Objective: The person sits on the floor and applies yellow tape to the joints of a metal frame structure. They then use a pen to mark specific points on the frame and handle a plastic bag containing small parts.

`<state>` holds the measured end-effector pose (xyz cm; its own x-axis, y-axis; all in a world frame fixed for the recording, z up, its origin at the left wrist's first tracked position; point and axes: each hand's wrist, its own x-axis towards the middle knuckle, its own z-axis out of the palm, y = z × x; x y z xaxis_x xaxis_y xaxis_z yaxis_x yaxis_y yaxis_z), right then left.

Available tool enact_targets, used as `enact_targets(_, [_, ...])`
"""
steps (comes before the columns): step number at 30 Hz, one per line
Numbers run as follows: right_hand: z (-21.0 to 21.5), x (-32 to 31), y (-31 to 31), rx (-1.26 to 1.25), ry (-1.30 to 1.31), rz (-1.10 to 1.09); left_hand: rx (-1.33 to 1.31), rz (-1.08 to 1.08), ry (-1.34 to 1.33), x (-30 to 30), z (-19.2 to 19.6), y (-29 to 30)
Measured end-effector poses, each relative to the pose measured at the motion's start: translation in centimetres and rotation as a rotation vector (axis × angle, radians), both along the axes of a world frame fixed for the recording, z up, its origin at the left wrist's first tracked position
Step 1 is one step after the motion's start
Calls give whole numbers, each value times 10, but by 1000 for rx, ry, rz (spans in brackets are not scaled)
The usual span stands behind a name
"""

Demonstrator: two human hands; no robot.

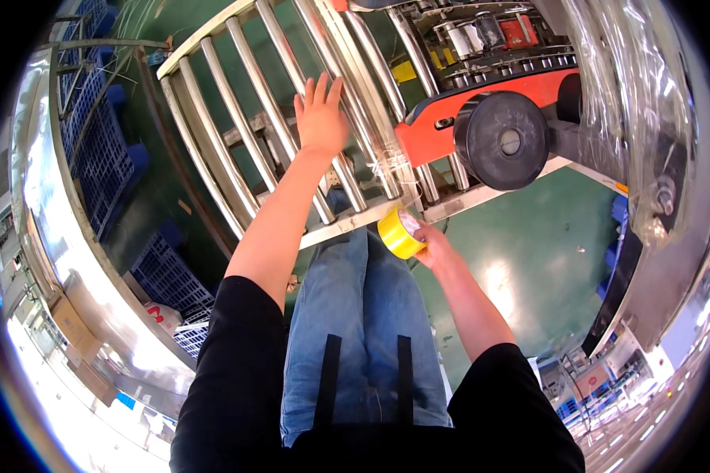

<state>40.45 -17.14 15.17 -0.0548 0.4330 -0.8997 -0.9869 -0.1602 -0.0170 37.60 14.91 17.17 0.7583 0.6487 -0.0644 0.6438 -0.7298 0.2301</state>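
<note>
Right fingers [429,239] hold tape [397,236] by conveyor edge [341,229].

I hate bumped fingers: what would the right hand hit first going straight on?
Past the yellow tape, the right hand would probably meet the roller frame's pale rail; depth is unclear.
</note>
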Motion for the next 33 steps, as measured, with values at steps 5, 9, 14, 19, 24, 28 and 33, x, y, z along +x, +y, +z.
enact_targets(5, [3, 2, 9, -66, 4, -20, 89, -207, 177, -2, 2, 4])
enact_targets(9, [8, 7, 14, -111, -1, 2, 120, -335, 350, 8, 10, 13])
enact_targets(14, [8, 11, 21, -152, 59, -17, 66, -380, 278, 6, 15, 21])
enact_targets(19, [9, 9, 24, -203, 56, -20, -135, -133, -56, -8, 12, 25])
enact_targets(24, [11, 7, 37, -209, 47, -31, -1044, 715, -127, 19, -22, 24])
enact_targets(28, [1, 10, 28, -182, 38, -9, -868, 782, -86, 39, -4, 16])
enact_targets(33, [12, 13, 38, -179, 52, -14, -846, 713, 3, 35, -5, 22])
